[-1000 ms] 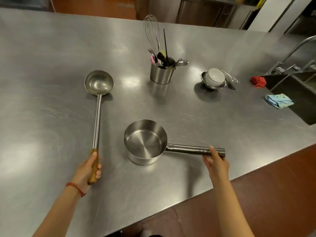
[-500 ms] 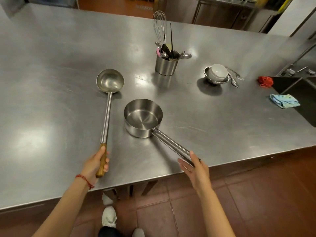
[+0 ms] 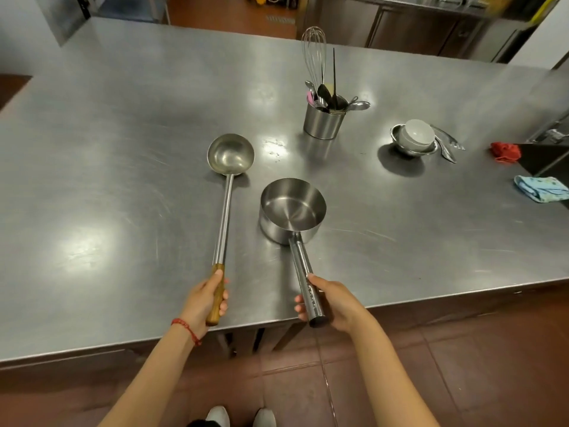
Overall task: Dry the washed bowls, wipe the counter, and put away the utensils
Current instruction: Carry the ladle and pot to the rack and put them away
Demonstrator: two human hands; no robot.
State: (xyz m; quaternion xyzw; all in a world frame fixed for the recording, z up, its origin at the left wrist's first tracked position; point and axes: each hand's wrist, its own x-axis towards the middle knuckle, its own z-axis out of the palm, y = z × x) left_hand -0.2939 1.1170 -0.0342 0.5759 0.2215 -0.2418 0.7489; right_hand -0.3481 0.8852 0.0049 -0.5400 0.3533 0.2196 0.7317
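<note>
A broad steel tabletop (image 3: 123, 167) fills the kitchen in front of me, with steel cabinets along the far wall and red-brown floor tiles below. My left hand (image 3: 204, 298) has its grip wrapped around the wooden end of a long ladle (image 3: 229, 180), whose cup lies on the tabletop well ahead of me. My right hand (image 3: 331, 300) has its grip clamped on the tubular handle of a small steel saucepan (image 3: 292, 211), which sits upright and empty just right of the ladle's shaft; the handle's end juts past the near edge. Farther off, a steel utensil holder (image 3: 323, 123) stands with a whisk (image 3: 314, 50), spoons and dark tools sticking out of it. To its right a white bowl (image 3: 415, 135) rests upside down in a steel bowl (image 3: 400, 146), with metal utensils (image 3: 448, 146) lying just beside them. Near the right edge lie a red cloth (image 3: 505, 151) and, nearer to me, a folded blue cloth (image 3: 540, 188).
</note>
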